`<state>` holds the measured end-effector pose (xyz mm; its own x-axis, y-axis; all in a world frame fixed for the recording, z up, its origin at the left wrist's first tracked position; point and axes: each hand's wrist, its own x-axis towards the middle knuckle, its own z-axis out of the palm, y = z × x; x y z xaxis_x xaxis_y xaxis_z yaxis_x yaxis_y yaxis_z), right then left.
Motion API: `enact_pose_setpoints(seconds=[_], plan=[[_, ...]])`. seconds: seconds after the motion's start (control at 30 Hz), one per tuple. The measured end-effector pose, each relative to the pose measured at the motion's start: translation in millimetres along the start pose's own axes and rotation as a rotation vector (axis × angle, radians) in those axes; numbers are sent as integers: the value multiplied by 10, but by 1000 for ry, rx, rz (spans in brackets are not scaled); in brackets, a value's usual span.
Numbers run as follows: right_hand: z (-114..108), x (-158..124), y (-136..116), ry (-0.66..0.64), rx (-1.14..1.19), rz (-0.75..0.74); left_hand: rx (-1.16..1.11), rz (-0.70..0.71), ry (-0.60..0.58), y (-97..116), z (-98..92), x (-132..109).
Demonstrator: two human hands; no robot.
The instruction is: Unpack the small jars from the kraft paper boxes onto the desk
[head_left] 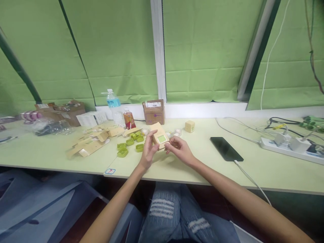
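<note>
Above the table, a small tan cardboard box with a green window on its face is held tilted between both hands. My left hand grips its left side, thumb toward the lower edge. At the lower right corner, my right hand pinches the box with thumb and fingers. Just left of the hands lie several olive-green plastic pieces. Flat, unfolded tan cartons are heaped farther left. A closed tan box stands behind and to the right. Small round clear items are partly hidden behind the held box.
A black phone with a white cable lies at right, near a white power strip and loose cables. Along the back stand a brown carton, a drink bottle and a water bottle. A blue chair is at lower left.
</note>
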<state>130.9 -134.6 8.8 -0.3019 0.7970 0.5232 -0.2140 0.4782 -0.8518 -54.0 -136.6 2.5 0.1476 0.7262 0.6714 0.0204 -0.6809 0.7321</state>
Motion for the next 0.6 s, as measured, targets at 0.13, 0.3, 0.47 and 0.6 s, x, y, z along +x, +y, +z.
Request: enact_pose_setpoints(seconds=[0.13, 0.3, 0.47, 0.6], plan=[[-1, -2, 6, 12, -5, 18, -53, -24, 3, 60, 56, -6], [-1, -9, 7, 11, 4, 27, -27, -47, 37, 55, 73, -13], [-7, -15, 9, -3, -5, 33, -19, -42, 24, 35, 63, -22], [-15, -18, -4, 12, -20, 32, -33, -42, -2, 44, 53, -23]])
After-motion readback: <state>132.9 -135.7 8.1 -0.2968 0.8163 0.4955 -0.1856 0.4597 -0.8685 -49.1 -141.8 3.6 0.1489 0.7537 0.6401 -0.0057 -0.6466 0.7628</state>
